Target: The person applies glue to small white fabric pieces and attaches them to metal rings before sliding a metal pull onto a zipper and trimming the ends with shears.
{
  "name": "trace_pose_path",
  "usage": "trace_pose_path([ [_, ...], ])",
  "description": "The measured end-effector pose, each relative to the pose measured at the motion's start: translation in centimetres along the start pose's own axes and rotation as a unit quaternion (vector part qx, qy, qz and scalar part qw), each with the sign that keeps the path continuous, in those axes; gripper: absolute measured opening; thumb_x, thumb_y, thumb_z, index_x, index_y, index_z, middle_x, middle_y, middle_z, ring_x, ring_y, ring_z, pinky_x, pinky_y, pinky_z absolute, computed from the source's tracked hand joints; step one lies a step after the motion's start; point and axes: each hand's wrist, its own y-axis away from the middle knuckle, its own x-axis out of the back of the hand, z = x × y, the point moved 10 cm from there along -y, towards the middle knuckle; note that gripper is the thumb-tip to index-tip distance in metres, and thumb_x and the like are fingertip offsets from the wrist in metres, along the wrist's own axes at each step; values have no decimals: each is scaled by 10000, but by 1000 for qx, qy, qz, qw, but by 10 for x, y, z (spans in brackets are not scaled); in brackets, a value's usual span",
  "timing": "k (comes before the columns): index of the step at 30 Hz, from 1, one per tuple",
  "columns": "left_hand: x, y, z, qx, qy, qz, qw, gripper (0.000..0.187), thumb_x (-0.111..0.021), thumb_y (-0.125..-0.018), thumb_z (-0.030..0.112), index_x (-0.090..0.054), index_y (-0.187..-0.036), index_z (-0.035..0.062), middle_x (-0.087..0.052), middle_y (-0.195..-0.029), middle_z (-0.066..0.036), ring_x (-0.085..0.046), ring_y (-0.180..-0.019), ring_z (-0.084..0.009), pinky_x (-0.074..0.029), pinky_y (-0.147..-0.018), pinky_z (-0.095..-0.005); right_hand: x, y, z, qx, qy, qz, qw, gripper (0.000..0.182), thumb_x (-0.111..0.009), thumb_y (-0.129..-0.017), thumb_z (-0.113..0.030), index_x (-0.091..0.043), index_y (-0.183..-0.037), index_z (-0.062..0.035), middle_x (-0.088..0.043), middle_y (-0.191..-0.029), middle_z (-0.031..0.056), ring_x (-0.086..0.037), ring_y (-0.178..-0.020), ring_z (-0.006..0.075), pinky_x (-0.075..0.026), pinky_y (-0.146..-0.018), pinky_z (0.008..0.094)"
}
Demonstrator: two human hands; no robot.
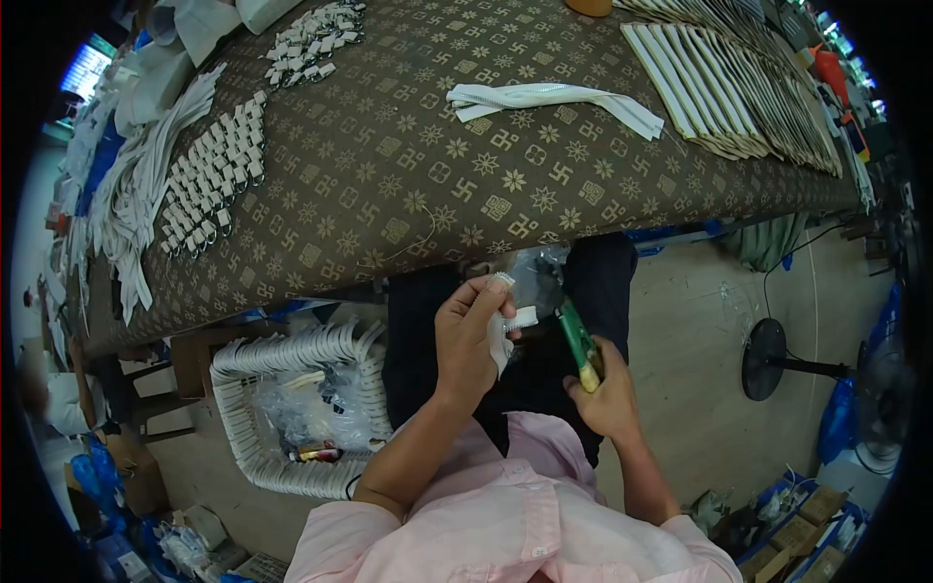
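Above my lap, my left hand (473, 330) pinches a short white zipper strip (500, 342), whose ends stick out past the fingers. To its right, my right hand (604, 389) is wrapped round the green and yellow handle of a hand tool (577, 342). The tool's dark head points up toward the table edge, a little right of the strip; its tip is hard to make out. A clear plastic bag (534, 277) lies behind the hands at the table edge. On the patterned tablecloth (379, 175), a loose bundle of white zippers (544, 95) lies beyond the hands.
Rows of small pale clipped pieces (216, 175) and a pile of white strips (146, 199) lie on the table's left. Stacked zipper strips (729, 92) lie at right. A white woven basket (233, 389) stands on the floor at left, a black fan (765, 360) at right.
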Motion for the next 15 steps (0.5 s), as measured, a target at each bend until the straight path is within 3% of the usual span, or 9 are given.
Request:
trace_pose_path([
  [1,1,0,4,-3,-1,0,1000,154,-579,-873,183,-578,-880,29,-551,-692,-22,-510,-588,-71,-449,-514,-210,0,-2,2,3,-2,1,1000,472,-669,-682,-80,-478,-1105,4,-548,-817,102,-554,-735,212,-450,-679,309],
  [2,-3,1,7,-6,17,-23,1000,160,-551,-894,189,-569,-889,30,-550,-705,-27,-510,-590,-72,-450,-512,-212,-8,-3,16,-53,-165,-41,984,430,-654,-690,-56,-490,-1083,1,-562,-844,97,-561,-748,190,-452,-671,309],
  [4,-2,9,9,1,33,-40,999,170,-522,-915,194,-561,-897,30,-549,-717,-32,-511,-591,-73,-451,-510,-214,-32,3,20,-110,-474,-108,867,355,-616,-737,-37,-487,-1067,-11,-584,-966,103,-563,-798,148,-452,-678,301],
  [5,-9,8,13,-15,46,-71,996,197,-492,-933,215,-547,-920,26,-548,-732,-36,-513,-593,-75,-452,-507,-215,-33,-1,13,-113,-475,-103,867,355,-616,-737,-37,-487,-1067,-11,-584,-966,103,-563,-798,148,-452,-678,301],
  [7,-22,11,15,-27,58,-111,992,225,-461,-951,236,-534,-943,23,-547,-748,-40,-515,-595,-76,-453,-504,-216,-43,-12,-29,-74,-638,-140,753,349,-587,-790,-86,-457,-1105,-12,-579,-1012,134,-556,-782,169,-448,-710,300],
  [9,-32,17,21,-62,19,-138,988,283,-425,-962,281,-510,-999,13,-551,-772,-45,-519,-604,-79,-461,-506,-213,-51,-21,-46,-49,-658,-144,738,331,-538,-838,-120,-432,-1131,-9,-563,-1067,165,-549,-786,180,-444,-741,302],
  [11,-27,23,22,-70,-16,-129,989,308,-424,-960,301,-504,-1017,9,-554,-777,-45,-521,-613,-80,-465,-515,-210,-49,-32,-55,-42,-743,-103,660,321,-535,-847,-144,-443,-1129,-22,-547,-992,134,-579,-837,219,-455,-748,313],
  [12,-22,25,22,-78,-46,-112,990,334,-423,-959,321,-498,-1036,4,-556,-782,-45,-523,-621,-81,-469,-525,-208,-48,-36,-56,-41,-745,-100,659,321,-535,-847,-144,-443,-1129,-22,-547,-992,134,-579,-837,219,-455,-748,313],
  [15,-10,28,17,-79,-68,-101,989,333,-423,-960,309,-492,-1067,2,-563,-791,-46,-529,-643,-77,-479,-559,-209,-21,-50,-45,-33,-725,48,686,281,-544,-804,51,-449,-1054,-36,-544,-910,76,-531,-779,112,-433,-701,224],
])
